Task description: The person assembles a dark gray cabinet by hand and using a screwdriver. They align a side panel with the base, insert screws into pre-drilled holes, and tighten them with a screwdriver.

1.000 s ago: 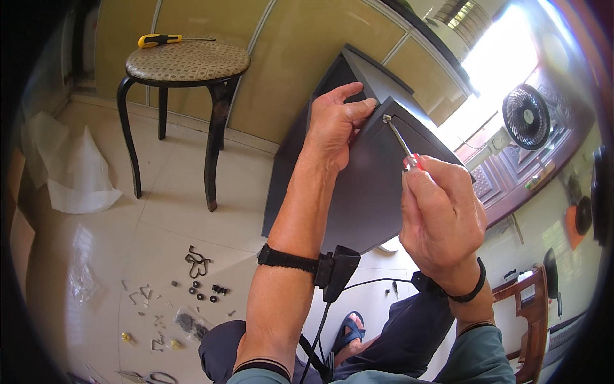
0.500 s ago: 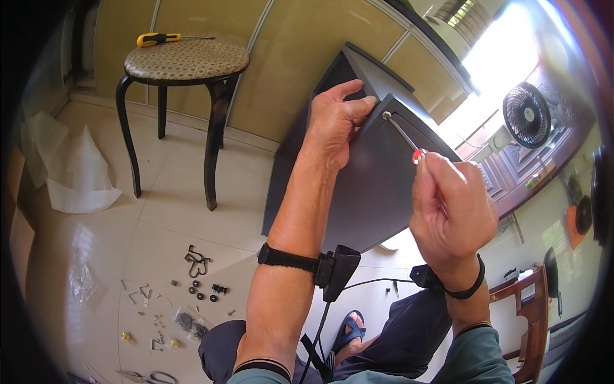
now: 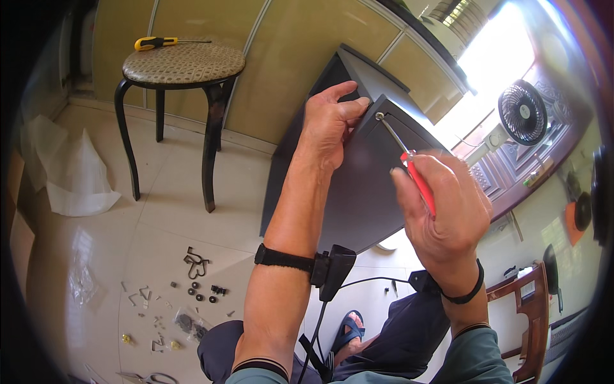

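Note:
A dark grey cabinet [image 3: 348, 198] stands tilted in front of me, open along its upper left side. My left hand [image 3: 329, 128] grips the edge of its near panel close to the top corner; the thumb and forefinger show, and the other fingers are partly hidden. In my right hand [image 3: 444, 205] is a red-handled screwdriver [image 3: 420, 185], held loosely with the thumb lifted off the handle. Its metal shaft slants up to a round silver fitting [image 3: 380, 116] at the panel's corner, and the tip meets it there.
A yellow and black screwdriver [image 3: 155, 43] lies on a round patterned stool [image 3: 185, 64] at the left. Black brackets [image 3: 196, 262], small hardware and scissors [image 3: 147, 377] are spread over the tiled floor. A fan [image 3: 523, 112] stands at the right, above a wooden chair [image 3: 534, 307].
My right hand has turned and loosened, its thumb now away from the screwdriver, so more of the red handle shows. The left hand keeps its hold on the panel.

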The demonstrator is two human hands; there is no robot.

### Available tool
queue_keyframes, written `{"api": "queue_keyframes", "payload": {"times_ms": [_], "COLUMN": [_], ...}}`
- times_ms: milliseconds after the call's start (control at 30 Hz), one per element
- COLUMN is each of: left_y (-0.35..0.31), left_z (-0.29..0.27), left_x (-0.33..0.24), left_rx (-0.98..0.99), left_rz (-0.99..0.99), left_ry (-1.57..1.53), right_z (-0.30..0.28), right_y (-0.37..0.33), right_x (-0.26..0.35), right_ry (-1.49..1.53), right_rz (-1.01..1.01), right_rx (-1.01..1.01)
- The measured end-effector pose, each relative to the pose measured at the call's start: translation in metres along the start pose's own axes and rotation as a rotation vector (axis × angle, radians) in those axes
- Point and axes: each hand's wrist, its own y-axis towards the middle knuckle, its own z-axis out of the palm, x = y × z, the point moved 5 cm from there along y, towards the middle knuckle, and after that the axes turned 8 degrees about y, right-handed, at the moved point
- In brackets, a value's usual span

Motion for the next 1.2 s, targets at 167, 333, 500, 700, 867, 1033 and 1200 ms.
{"api": "queue_keyframes", "payload": {"times_ms": [167, 333, 500, 700, 867, 1033, 1200], "left_y": [0.001, 0.004, 0.005, 0.004, 0.004, 0.005, 0.006], "left_z": [-0.002, -0.003, -0.006, 0.0, -0.003, -0.004, -0.004], "left_x": [0.001, 0.004, 0.003, 0.001, 0.0, 0.003, 0.001], "left_rx": [0.01, -0.005, 0.031, 0.008, -0.004, -0.035, 0.056], "left_rz": [0.012, 0.024, 0.016, 0.01, -0.006, -0.192, -0.272], "left_ry": [0.022, 0.01, 0.046, 0.021, 0.019, 0.066, 0.104], "right_z": [0.004, 0.001, 0.0, 0.006, 0.002, 0.006, 0.007], "right_y": [-0.004, -0.009, 0.0, -0.009, 0.001, -0.002, -0.001], "right_x": [-0.003, -0.003, -0.002, -0.004, 0.001, -0.001, -0.005], "right_ry": [0.085, -0.043, -0.017, 0.005, -0.001, 0.062, 0.087], "right_rz": [-0.17, -0.005, -0.071, -0.057, 0.017, -0.083, -0.087], "right_rx": [-0.049, -0.04, -0.096, -0.104, -0.057, -0.119, -0.15]}}
